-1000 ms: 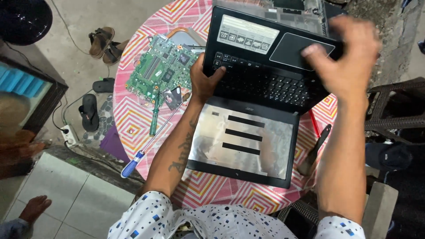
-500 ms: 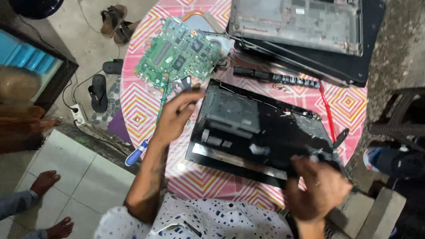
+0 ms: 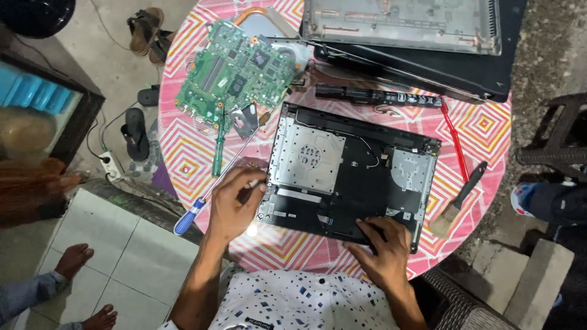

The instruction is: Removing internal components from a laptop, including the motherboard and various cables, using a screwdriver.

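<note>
round table with a pink zigzag cloth [image 3: 183, 153]. laptop base shell [image 3: 351, 174], black, insides up, lying flat at the near middle of the table, silver plates showing on its left half and right corner. left hand [image 3: 235, 205] at the shell's near-left corner, fingers curled, something small and pale pinched at the fingertips, too small to tell what; touching or just beside the shell edge. right hand [image 3: 382, 247] flat on the shell's near edge, right of centre, fingers spread and pressing down, nothing held.

around it: green motherboard [image 3: 235, 70] at far left of the table, apart from the shell. narrow green strip board [image 3: 218, 146] just below it. blue-handled screwdriver [image 3: 211, 186] lying diagonal, shaft pointing toward the motherboard, handle hanging over the table's near-left edge, just left of the left hand. long black battery bar [image 3: 379, 96] just beyond the shell's far edge. second laptop chassis, grey tray on black lid [image 3: 409, 30], at the far right. red-handled tool [image 3: 455, 143] and paintbrush [image 3: 458, 198] right of the shell, well clear of both hands.

off the table: sandals [image 3: 143, 24] and a power strip [image 3: 110, 164] on the floor at left, another person's bare feet [image 3: 76, 260] at bottom left.
</note>
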